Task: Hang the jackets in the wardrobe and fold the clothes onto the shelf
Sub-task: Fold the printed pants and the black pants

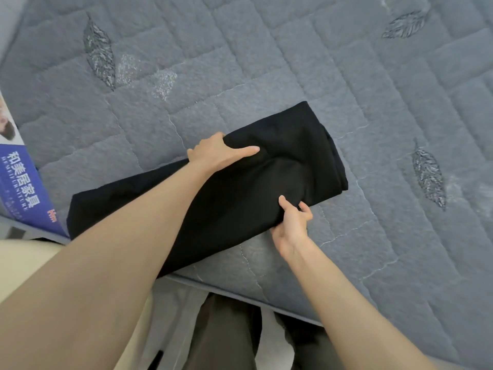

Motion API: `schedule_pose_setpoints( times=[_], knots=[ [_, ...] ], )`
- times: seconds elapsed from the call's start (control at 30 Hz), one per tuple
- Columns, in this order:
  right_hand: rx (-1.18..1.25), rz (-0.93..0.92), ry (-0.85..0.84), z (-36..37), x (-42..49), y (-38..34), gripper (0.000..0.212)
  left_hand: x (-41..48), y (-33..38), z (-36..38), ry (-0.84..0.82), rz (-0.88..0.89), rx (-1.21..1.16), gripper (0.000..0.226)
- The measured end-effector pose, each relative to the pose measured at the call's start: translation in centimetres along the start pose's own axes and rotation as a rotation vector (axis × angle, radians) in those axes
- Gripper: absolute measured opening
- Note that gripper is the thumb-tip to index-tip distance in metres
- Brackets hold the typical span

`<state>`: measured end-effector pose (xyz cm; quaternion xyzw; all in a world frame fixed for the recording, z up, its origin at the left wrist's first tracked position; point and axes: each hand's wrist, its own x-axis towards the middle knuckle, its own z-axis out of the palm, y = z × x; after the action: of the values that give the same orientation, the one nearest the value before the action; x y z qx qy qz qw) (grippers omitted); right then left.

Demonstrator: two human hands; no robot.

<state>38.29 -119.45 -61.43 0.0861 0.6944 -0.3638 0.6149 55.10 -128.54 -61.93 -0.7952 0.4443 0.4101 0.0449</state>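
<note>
Arm of left hand point(216, 153) hides part of black garment point(289, 141), right hand point(292, 225) pinching.

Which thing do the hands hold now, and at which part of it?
Both hold the black garment: the left hand grips its far edge, the right hand pinches its near edge.

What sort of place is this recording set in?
Probably a bedroom, at the bedside: a bare grey quilted mattress with stitched leaf motifs, a blue printed label at its corner, and a black garment lying on it, gripped by the left hand and right hand.
</note>
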Motion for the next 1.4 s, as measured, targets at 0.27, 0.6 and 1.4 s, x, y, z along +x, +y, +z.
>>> schedule_pose_setpoints(
  times=[0.27, 0.6, 1.4],
  knots=[
    [-0.074, -0.256, -0.093, -5.9, -5.9, -13.6, 0.044, -8.3, 10.2, -2.6, -0.151, -0.012, -0.738, 0.058],
    [-0.040, -0.858, -0.035, -15.3, -17.4, -34.6, 0.031, -22.1, 29.9, -4.4, -0.274, 0.305, -1.017, 0.068],
    [-0.341, -0.413, -0.055, -37.5, -3.8, -15.3, 0.052, -25.4, 16.0, 21.1, -0.330, 0.219, -0.435, 0.033]
  ],
)
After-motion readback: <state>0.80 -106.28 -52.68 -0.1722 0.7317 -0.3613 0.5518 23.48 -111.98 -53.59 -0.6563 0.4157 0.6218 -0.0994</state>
